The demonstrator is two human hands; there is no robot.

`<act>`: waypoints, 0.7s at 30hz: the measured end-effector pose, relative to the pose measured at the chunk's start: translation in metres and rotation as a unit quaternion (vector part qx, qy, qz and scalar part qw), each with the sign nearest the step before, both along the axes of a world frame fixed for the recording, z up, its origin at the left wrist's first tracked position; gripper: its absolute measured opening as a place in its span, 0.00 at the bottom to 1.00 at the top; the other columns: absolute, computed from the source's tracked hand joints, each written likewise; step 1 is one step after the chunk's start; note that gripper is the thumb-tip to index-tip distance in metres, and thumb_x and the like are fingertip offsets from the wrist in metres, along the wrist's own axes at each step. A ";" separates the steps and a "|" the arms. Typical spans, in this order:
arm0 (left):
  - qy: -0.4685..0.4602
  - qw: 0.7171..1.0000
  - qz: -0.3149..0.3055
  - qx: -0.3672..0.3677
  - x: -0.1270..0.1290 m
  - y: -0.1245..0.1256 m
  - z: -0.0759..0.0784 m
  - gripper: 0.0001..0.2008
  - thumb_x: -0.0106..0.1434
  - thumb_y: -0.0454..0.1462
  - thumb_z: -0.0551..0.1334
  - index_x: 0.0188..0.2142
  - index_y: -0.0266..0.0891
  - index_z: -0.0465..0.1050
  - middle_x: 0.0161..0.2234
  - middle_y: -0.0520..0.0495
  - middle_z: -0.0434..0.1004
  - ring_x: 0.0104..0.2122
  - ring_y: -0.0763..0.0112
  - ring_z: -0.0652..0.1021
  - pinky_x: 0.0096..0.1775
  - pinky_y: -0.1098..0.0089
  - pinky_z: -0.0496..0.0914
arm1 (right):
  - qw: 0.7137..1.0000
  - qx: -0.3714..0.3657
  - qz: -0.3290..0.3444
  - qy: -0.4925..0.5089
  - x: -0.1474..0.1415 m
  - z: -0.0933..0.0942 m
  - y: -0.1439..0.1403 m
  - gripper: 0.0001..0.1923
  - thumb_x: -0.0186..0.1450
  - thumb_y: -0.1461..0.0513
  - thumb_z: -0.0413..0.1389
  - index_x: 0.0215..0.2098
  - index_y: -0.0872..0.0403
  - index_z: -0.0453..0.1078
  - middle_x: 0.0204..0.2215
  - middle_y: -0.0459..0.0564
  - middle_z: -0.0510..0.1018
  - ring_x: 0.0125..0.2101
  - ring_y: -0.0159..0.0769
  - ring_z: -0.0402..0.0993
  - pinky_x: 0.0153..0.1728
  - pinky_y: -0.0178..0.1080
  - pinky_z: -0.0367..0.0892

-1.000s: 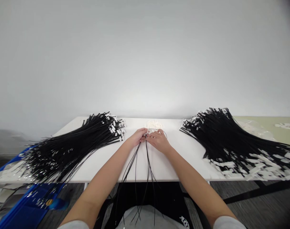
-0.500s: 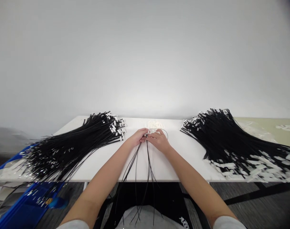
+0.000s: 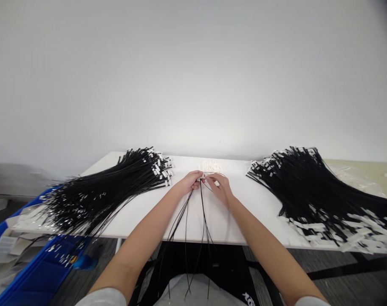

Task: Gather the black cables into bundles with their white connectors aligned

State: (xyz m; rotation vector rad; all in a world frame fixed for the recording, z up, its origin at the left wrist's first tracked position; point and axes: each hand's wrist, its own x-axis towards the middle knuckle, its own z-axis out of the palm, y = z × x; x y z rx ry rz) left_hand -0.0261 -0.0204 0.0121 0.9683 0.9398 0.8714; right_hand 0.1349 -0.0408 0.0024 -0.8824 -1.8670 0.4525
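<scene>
Both my forearms run up from the bottom corners and converge toward the middle, bare from the short white sleeves down. My left hand (image 3: 190, 182) lies knuckles up, fingers curled inward, thumb and forefinger pinched together at its inner side. My right hand (image 3: 221, 187) sits just beside it, tilted a little onto its outer edge, fingers bent, with the thumb and forefinger tips brought together toward the left hand's pinch. The fingertips of the two hands are nearly touching; I cannot tell whether they actually meet. Both wrists are fairly straight and low, the elbows spread wide apart.
</scene>
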 end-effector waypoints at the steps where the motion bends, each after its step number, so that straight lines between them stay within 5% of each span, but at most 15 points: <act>1: 0.004 1.000 0.001 0.000 0.000 0.001 -0.001 0.12 0.54 0.43 0.60 0.29 0.38 0.61 0.22 0.51 0.64 0.13 0.87 0.52 0.15 0.79 0.41 | 0.996 -0.057 -0.006 0.063 0.000 0.001 0.000 0.14 0.62 0.54 0.49 0.31 0.53 0.71 0.29 0.49 0.75 0.25 0.29 0.69 0.28 0.34 0.65; 4: 0.016 1.000 0.007 -0.001 0.000 0.002 -0.003 0.11 0.54 0.43 0.59 0.31 0.38 0.62 0.23 0.49 0.66 0.13 0.87 0.52 0.15 0.79 0.41 | 0.950 -0.188 -0.038 0.246 0.004 0.005 0.005 0.17 0.58 0.50 0.52 0.28 0.55 0.70 0.27 0.47 0.72 0.19 0.25 0.66 0.22 0.33 0.65; 7: 0.023 1.000 0.010 -0.001 -0.001 0.003 -0.005 0.10 0.54 0.42 0.59 0.30 0.37 0.62 0.23 0.49 0.65 0.13 0.87 0.51 0.15 0.79 0.41 | 0.888 -0.244 -0.071 0.382 0.013 0.009 0.013 0.17 0.55 0.49 0.55 0.30 0.55 0.70 0.24 0.43 0.69 0.17 0.22 0.64 0.21 0.32 0.67; 16: 0.033 0.999 0.008 -0.009 0.000 0.003 -0.004 0.09 0.54 0.40 0.60 0.28 0.37 0.61 0.21 0.50 0.63 0.13 0.87 0.52 0.16 0.79 0.42 | 0.723 -0.273 -0.059 0.632 0.047 0.018 0.033 0.11 0.54 0.57 0.60 0.33 0.54 0.67 0.24 0.41 0.70 0.26 0.22 0.71 0.36 0.31 0.73; 21: 0.030 0.999 0.003 -0.010 0.000 0.003 -0.005 0.10 0.54 0.41 0.60 0.30 0.37 0.62 0.21 0.51 0.63 0.13 0.87 0.52 0.15 0.80 0.42 | 0.688 -0.260 -0.075 0.674 0.057 0.024 0.035 0.14 0.52 0.61 0.63 0.34 0.54 0.66 0.24 0.40 0.72 0.24 0.22 0.71 0.34 0.30 0.73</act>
